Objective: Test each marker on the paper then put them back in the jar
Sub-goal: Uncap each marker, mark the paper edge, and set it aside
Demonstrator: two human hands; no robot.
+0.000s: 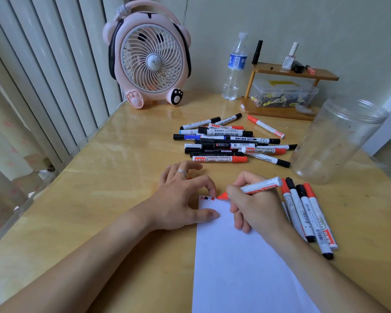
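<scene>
Head view, left to right. Pink fan (150, 57) stands at the back left of the wooden table (113, 168), beside the vertical blinds (43, 71).

Left hand (181, 195): fingers spread and lightly bent, ring on one finger, thumb and fingertips pressing the top left corner of the white paper (242, 267). It grips nothing; a small red item just beyond the fingers is too hidden to identify.

Paper lies flat at front centre. Small red and black marks (207, 198) sit along its top edge.

Pile of markers (230, 141), capped, black, red and blue, lies behind the hands at mid-table. Water bottle (235, 66) stands upright behind the pile, by the wall.

Right hand (255, 204): fingers curled round a red marker (257, 186), uncapped, red tip touching the paper's top edge just beside the marks, barrel slanting up and to the right.

Four markers (307, 213) lie side by side just right of the right hand, two red-capped, two black-capped, partly over the paper's right edge.

Wooden shelf (287, 91) at back right holds a clear plastic box (282, 93) and small bottles on top.

Clear jar (339, 141) stands far right, apparently holding no markers; its transparent wall makes this hard to confirm.
</scene>
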